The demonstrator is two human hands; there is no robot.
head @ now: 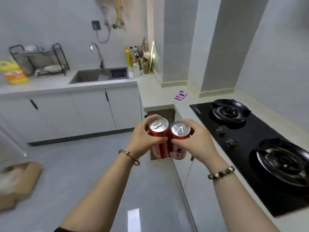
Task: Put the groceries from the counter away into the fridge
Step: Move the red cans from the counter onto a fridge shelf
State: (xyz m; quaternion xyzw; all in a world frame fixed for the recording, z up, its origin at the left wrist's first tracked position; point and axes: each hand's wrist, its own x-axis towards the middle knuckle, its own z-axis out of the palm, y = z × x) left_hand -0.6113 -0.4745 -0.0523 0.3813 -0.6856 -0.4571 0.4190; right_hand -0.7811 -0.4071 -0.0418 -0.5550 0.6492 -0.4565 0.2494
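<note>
A pale L-shaped counter (pixel 155 91) is running along the far wall and down the right side, carrying a black dish rack (pixel 40 59) and a yellow jug (pixel 13 72) at its left end beside the sunken sink (pixel 98 75). A cluster of bottles (pixel 135 56) is standing in the corner, a small pink item (pixel 181 95) is lying nearer, and a black two-burner hob (pixel 250 148) is sitting flush on the right. A cardboard box (pixel 18 183) is resting on the glossy grey floor (pixel 93 173).

Left hand (pixel 143 139) and right hand (pixel 195 141) grip red cans (pixel 158 125) (pixel 180 128).
</note>
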